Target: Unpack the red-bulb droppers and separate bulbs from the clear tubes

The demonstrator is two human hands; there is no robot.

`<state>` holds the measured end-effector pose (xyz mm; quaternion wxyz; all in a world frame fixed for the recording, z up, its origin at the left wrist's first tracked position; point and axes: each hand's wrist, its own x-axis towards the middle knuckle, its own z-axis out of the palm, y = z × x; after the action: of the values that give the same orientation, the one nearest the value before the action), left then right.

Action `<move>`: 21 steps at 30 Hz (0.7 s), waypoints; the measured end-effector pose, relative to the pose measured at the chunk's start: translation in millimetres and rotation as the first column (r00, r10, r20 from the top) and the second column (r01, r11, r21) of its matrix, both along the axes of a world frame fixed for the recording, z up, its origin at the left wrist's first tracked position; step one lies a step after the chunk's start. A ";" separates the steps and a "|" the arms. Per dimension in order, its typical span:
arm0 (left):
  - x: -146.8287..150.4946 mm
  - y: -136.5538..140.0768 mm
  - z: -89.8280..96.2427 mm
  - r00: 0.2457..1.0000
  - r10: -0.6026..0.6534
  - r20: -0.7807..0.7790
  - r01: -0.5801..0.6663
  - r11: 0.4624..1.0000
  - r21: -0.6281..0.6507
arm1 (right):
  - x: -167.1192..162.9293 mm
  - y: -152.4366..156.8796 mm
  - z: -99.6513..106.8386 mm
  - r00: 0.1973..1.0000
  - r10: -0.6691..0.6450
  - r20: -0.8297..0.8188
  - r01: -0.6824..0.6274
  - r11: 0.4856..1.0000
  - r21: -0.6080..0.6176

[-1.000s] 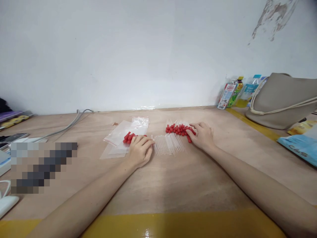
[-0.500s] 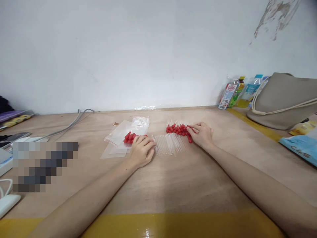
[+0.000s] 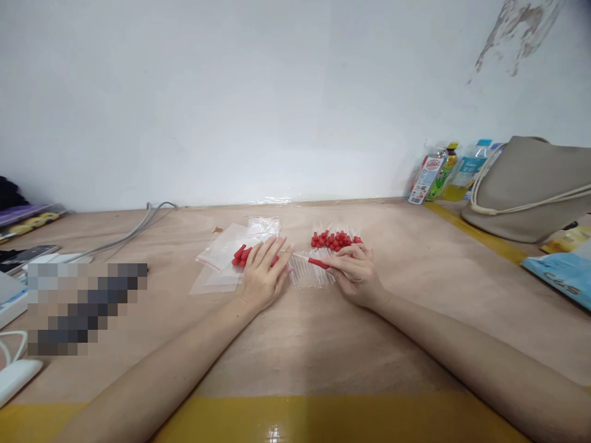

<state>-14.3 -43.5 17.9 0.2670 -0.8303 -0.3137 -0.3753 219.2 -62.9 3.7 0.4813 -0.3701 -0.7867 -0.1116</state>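
In my right hand [image 3: 362,274] a red rubber bulb [image 3: 318,263] is pinched between thumb and fingers, its end pointing left. Across from it, my left hand [image 3: 264,275] pinches a thin clear tube [image 3: 299,255] at thumb and forefinger, the other fingers stretched out. The tube's tip appears to meet the bulb; whether it sits inside is unclear. Below lies a row of clear tubes [image 3: 311,277]. Loose red bulbs [image 3: 240,257] rest beside and partly under my left hand. Behind my right hand is a pile of droppers [image 3: 337,238], red bulbs on clear tubes.
Plastic zip bags [image 3: 217,280] lie under the loose bulbs. Drink bottles [image 3: 468,169], a carton [image 3: 425,179] and a grey bag [image 3: 530,191] stand at the back right. A blue packet [image 3: 556,277] lies right. Grey cables [image 3: 133,229] cross the left; a blurred patch hides something there.
My right hand has moved left and nearer from the dropper pile, bringing a red bulb. My left hand has raised and straightened its fingers, and a tube now shows in its pinch.
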 end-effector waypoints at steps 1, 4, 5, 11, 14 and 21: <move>-0.2 0.3 0.4 1.000 -0.017 -0.020 0.017 1.000 0.004 | -1.2 -0.2 -1.6 1.000 0.023 0.017 -0.023 1.000 -0.004; 0.3 1.1 1.2 0.994 -0.088 -0.064 0.087 0.996 -0.015 | -0.6 1.8 -5.6 0.997 0.062 0.039 -0.061 0.998 -0.024; 1.0 1.3 1.2 0.992 -0.106 -0.068 0.104 0.994 -0.027 | 0.0 2.3 -6.0 0.997 0.068 0.043 -0.066 0.997 -0.036; 8.4 0.7 -2.7 0.987 -0.138 -0.079 0.133 0.989 -0.056 | -5.5 0.0 -0.4 0.988 0.037 0.148 -0.027 0.997 -0.066; 12.0 0.0 -5.7 0.978 -0.183 -0.098 0.180 0.983 -0.044 | -11.4 2.0 -1.2 0.985 -0.021 0.174 0.023 1.000 -0.011; 14.2 -1.3 -7.6 0.961 -0.213 -0.174 0.203 0.977 -0.071 | -14.4 6.2 -7.1 0.968 0.036 0.248 -0.050 0.998 0.048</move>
<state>0.0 -44.8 10.3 0.2317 -0.8960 -0.2088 -0.3161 204.8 -56.7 -3.4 0.3915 -0.3231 -0.8452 -0.1675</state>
